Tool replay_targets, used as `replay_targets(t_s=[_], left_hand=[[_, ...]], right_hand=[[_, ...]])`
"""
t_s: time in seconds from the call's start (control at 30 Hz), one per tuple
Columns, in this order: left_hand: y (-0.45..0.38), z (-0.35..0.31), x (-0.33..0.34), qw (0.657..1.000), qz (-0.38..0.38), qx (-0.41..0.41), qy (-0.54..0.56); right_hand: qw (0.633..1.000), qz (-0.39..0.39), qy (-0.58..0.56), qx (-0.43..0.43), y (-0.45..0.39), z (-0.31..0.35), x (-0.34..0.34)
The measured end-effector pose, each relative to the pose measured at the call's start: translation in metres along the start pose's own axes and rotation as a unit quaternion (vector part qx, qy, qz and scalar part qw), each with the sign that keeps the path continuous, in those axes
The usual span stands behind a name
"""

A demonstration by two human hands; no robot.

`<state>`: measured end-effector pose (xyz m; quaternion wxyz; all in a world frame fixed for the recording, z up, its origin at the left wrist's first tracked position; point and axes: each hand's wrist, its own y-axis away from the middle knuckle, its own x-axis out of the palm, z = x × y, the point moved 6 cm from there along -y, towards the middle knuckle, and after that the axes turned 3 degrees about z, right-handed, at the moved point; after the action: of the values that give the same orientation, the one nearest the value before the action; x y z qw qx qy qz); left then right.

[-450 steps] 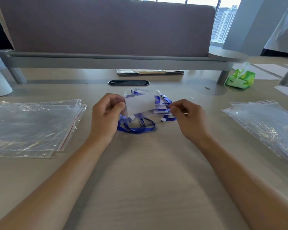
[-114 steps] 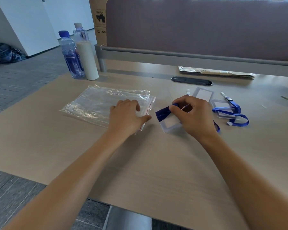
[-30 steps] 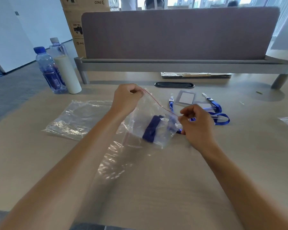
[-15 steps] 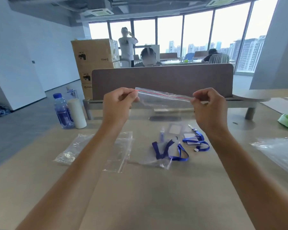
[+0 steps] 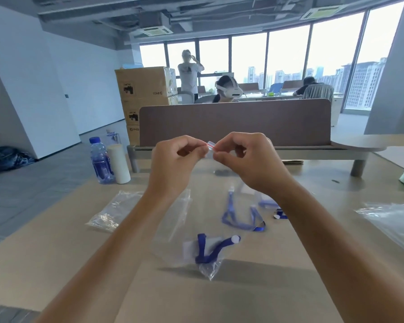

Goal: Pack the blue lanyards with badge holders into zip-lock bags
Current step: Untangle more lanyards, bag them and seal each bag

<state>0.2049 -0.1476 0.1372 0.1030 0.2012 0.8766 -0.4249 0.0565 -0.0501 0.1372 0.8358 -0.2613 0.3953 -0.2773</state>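
Both hands meet at chest height above the worktop (image 5: 56, 252), the left hand (image 5: 173, 164) and right hand (image 5: 247, 162) each pinching the red-striped seal of a clear zip-lock bag (image 5: 191, 220) between thumb and curled fingers, their fingertips almost touching. The bag hangs down from that grip, its lower corner close to the wood surface, though contact cannot be confirmed. Inside, at the bottom, sits a blue lanyard (image 5: 210, 249) folded over a white-backed badge holder (image 5: 189, 249), the strap ending in a small pale round tip. Beyond the bag, more blue lanyards (image 5: 240, 217) lie loose on the worktop. A stack of empty bags (image 5: 112, 212) rests to the left and further bags (image 5: 392, 220) to the right. A water bottle (image 5: 100, 159) stands beside a white cylinder (image 5: 118, 163) at the far left edge.
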Motion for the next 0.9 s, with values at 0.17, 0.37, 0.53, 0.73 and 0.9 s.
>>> replay_targets(t_s=[0.17,0.37,0.53,0.73,0.9], left_hand=[[0.006,-0.004,0.003,0.999,0.009,0.021,-0.032],[0.006,-0.009,0.013,0.995,0.018,0.057,-0.079],[0.005,-0.01,0.021,0.994,0.014,0.073,-0.08],[0.006,-0.005,0.029,0.996,0.022,0.056,-0.06],[0.007,-0.005,0.035,0.999,0.028,0.034,-0.028]], right_hand=[[1.0,0.001,-0.014,0.022,-0.002,-0.006,0.001],[0.999,0.024,-0.032,0.028,0.0,-0.009,-0.002],[0.999,0.033,-0.021,0.034,0.0,-0.014,-0.003],[0.998,0.039,-0.016,0.054,0.007,-0.024,-0.012],[0.998,0.027,0.006,0.049,0.01,-0.026,-0.015]])
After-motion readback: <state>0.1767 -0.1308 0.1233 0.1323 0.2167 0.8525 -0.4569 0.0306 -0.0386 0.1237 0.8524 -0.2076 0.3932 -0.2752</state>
